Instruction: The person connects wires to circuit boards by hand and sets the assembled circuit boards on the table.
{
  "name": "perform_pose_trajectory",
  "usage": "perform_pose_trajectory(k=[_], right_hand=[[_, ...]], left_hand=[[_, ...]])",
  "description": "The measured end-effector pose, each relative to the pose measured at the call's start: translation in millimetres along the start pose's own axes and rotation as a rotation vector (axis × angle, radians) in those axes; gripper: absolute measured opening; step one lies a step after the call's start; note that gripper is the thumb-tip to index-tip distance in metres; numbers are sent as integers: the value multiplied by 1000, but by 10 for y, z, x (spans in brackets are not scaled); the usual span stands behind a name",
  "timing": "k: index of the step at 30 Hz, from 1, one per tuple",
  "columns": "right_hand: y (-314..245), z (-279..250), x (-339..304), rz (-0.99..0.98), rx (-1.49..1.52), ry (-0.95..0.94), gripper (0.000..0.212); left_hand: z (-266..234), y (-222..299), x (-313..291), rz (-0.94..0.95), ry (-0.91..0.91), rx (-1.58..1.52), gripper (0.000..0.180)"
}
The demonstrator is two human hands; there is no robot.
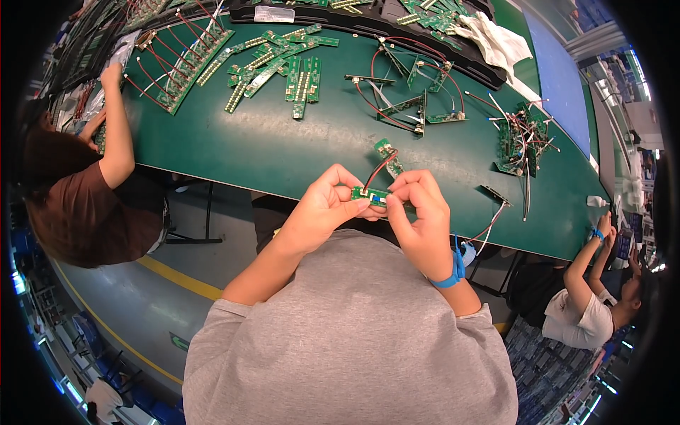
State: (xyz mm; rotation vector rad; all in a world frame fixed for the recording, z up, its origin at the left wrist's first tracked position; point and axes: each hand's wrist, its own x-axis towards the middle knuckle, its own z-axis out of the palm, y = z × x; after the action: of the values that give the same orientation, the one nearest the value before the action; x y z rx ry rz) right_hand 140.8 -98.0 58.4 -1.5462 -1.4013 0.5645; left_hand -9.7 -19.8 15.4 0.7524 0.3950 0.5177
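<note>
Above the near edge of the tabletop (227,149), a small green circuit board (370,197) is held in both hands: the left hand (322,205) pinches its left end between thumb and fingers, and the right hand (425,205) has its fingertips closed on its right end. Just beyond the held board lies a second board (384,147), joined to it by a red-and-black cable (375,173). Well beyond the held board, to its left, is a pile of loose boards (304,78); beyond it to the right stand wired boards (419,106). Farther right of it lies a tangle of boards and wires (524,138).
</note>
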Motion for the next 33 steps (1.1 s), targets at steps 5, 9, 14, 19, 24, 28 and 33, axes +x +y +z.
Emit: perform_pose_trajectory(k=[5, 9, 14, 19, 24, 28, 33], right_hand=[[0, 8, -4, 10, 2, -1, 8], [21, 10, 8, 3, 11, -10, 8], [14, 23, 7, 6, 22, 2, 7], [60, 64, -18, -8, 11, -8, 8], [58, 64, -46, 12, 54, 60, 9], [73, 50, -65, -5, 8, 48, 9], [57, -107, -43, -6, 24, 61, 8]], left_hand=[[-3, -6, -7, 5, -1, 7, 15], [14, 4, -4, 22, -2, 12, 16], [72, 29, 4, 30, 15, 22, 17], [144, -18, 18, 88, 138, 165, 20], [204, -11, 13, 100, 139, 191, 21], [206, -42, 56, 135, 123, 217, 21], [315, 56, 220, 150, 31, 250, 21]])
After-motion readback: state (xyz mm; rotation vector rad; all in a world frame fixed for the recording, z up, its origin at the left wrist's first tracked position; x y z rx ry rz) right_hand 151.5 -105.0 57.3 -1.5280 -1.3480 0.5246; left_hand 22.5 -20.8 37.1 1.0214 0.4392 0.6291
